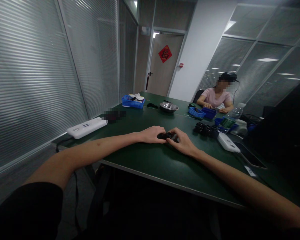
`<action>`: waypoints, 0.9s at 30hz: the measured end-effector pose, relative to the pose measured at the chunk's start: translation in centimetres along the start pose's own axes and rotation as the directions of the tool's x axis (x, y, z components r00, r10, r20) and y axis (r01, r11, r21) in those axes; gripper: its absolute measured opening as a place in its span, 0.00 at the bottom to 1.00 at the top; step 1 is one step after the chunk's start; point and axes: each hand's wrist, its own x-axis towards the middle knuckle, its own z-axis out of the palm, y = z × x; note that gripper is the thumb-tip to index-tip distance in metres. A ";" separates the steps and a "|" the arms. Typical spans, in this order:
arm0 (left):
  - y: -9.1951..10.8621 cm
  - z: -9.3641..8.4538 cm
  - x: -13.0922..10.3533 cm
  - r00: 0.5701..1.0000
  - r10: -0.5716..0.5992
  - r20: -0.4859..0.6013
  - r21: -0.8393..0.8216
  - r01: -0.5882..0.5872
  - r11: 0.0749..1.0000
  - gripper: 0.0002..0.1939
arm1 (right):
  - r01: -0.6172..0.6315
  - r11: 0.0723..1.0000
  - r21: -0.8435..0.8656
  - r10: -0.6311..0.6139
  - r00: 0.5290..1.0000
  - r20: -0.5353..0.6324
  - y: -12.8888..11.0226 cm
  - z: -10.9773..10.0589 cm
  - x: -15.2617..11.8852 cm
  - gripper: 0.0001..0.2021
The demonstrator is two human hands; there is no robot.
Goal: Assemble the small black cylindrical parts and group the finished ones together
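Above the green tabletop [140, 155], my left hand [152, 134] and my right hand [183, 142] meet at a small black part [168, 135]. The fingers of both hands are closed around it from either side. It looks dark and rounded, but my fingers cover much of it and its kind is unclear. To the right of my right hand lies a pile of similar-looking black pieces [205, 129].
Farther back stand a metal bowl [169, 106], a blue basket [133, 102] with white items and a smaller blue basket [197, 112]. White devices lie left [88, 128] and right [228, 142], near a plastic bottle [230, 119]. Another person [217, 97] sits across the table.
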 end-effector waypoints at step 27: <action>0.0 -0.1 -0.1 1.000 -0.002 0.013 0.012 0.001 1.000 0.22 | -0.041 0.999 -0.036 0.040 0.999 -0.022 0.1 0.2 0.1 0.13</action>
